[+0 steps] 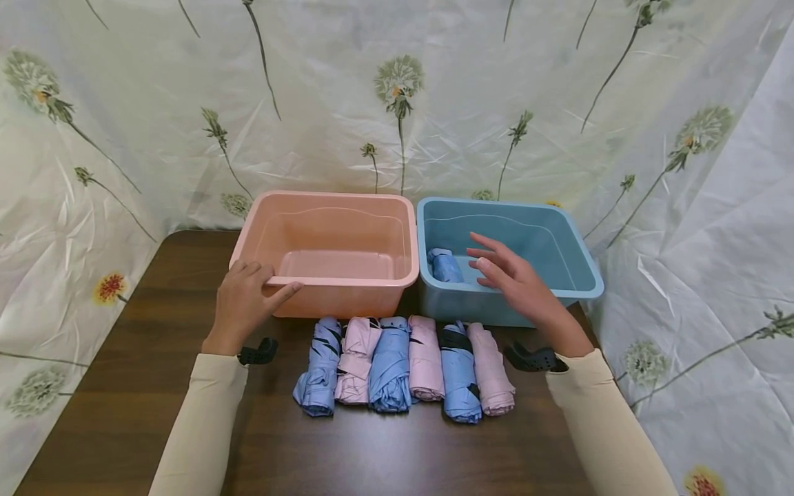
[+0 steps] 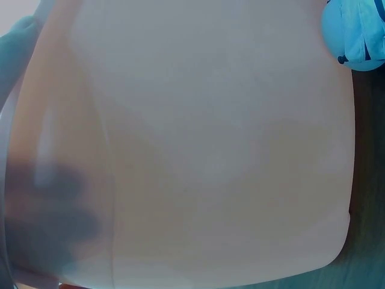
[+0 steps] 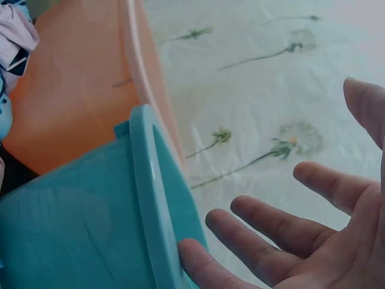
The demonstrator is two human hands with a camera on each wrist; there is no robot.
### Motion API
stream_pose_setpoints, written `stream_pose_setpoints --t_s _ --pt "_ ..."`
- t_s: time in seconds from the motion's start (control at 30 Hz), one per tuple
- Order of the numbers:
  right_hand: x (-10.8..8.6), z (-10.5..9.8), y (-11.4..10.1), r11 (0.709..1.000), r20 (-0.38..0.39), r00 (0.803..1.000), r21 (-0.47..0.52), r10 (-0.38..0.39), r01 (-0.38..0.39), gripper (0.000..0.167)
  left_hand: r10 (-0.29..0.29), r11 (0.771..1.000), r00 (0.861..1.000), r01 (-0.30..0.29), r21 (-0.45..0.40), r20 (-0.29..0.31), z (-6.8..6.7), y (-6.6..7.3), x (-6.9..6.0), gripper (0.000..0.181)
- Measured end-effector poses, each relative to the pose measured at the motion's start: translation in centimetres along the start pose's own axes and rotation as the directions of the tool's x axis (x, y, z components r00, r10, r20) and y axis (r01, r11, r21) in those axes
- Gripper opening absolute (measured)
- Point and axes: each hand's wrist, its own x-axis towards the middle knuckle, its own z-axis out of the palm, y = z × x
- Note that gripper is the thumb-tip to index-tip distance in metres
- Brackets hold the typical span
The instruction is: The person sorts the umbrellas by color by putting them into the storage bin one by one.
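Observation:
My left hand (image 1: 243,296) grips the near left rim of the pink plastic bin (image 1: 347,282), fingers over the edge and thumb along the front. Through the bin's wall, the left wrist view shows those fingers as dark shadows. Over the near side of the blue plastic bin (image 1: 527,213), my right hand (image 1: 511,272) is held with its fingers spread and nothing in them. One folded blue umbrella (image 1: 445,266) lies inside that bin at the left. In front of the bins lies a row of folded umbrellas, blue (image 1: 389,365) and pink (image 1: 426,358) alternating.
Both bins stand side by side on a dark wooden table (image 1: 155,386). Behind them and at both sides hangs a pale curtain (image 1: 322,103) printed with dandelions. A black band (image 1: 259,352) is on each wrist.

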Motion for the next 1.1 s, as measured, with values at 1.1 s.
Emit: stream_pose_setpoints --t_s 1.1 --pt "-8.8 0.7 3.8 0.996 -0.059 0.995 -0.018 0.083 -0.085 0.046 0.005 1.000 1.000 -0.005 0.003 -0.004 0.1 0.1 0.0 0.049"
